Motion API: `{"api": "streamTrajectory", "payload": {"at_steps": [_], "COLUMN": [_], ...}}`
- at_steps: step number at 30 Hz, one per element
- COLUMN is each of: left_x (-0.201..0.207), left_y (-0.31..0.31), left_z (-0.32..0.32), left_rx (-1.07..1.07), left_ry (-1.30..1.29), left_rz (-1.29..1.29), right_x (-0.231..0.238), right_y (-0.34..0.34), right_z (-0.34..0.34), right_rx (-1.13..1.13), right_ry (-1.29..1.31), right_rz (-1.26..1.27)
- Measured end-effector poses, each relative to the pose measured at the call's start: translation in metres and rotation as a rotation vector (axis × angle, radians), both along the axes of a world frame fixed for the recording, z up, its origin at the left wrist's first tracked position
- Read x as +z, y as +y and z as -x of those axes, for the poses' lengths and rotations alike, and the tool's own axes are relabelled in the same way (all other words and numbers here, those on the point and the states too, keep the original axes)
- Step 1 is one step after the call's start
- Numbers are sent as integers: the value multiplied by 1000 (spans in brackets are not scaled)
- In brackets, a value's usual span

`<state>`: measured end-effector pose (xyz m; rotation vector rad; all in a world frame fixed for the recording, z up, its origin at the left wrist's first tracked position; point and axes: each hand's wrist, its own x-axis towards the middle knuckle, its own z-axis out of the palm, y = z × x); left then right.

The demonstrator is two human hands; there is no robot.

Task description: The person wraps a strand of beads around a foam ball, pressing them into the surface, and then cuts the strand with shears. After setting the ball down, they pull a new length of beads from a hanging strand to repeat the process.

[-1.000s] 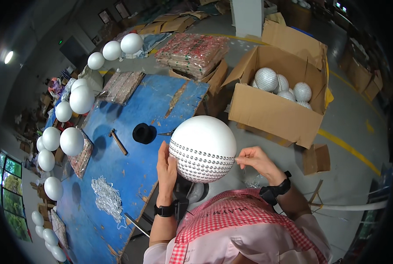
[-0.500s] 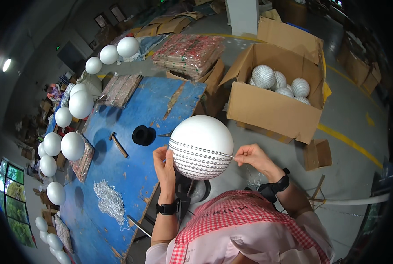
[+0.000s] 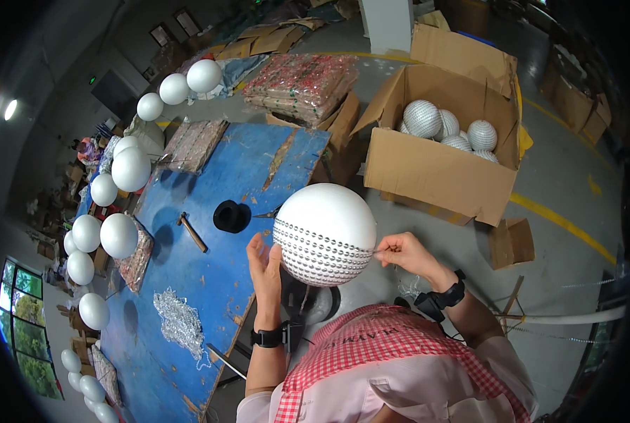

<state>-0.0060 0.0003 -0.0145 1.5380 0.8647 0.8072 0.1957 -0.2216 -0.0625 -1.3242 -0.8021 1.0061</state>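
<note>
A blue table (image 3: pixel 255 166) with worn patches spreads to the left of the left hand and beyond it. Ahead of the right hand stands an open cardboard box (image 3: pixel 435 173) holding several bead-covered balls (image 3: pixel 422 119). Farther off, well beyond both hands, is a stack of plastic-wrapped packages (image 3: pixel 297 81). The large ball (image 3: pixel 325 225) is between the 2 hands, its top bare white, its lower part ringed with rows of silver beads. Plain white balls (image 3: pixel 130 169) stand well to the left of the left hand. The left hand (image 3: pixel 264 264) is loosely open, thumb at the ball's left edge; whether it touches, I cannot tell. The right hand (image 3: pixel 408 254), its fingertips closed together, pinches a bead strand (image 3: pixel 376 252) at the ball's right edge. Left of the left hand lies a silver strand pile (image 3: pixel 179 319); ahead-left, 1 hammer (image 3: pixel 195 237).
</note>
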Motion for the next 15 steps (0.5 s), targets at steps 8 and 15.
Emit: {"api": "streamTrajectory", "payload": {"at_steps": [8,15], "left_x": [35,37], "left_y": [-32,-37], "left_z": [-10,-15], "left_rx": [-56,-268], "left_ry": [29,122], "left_rz": [-605,-771], "right_x": [36,48], "right_y": [-14,-23], "right_z": [9,13], "right_rx": [26,-91], "right_ry": [87,194], "right_rz": [91,-51]}}
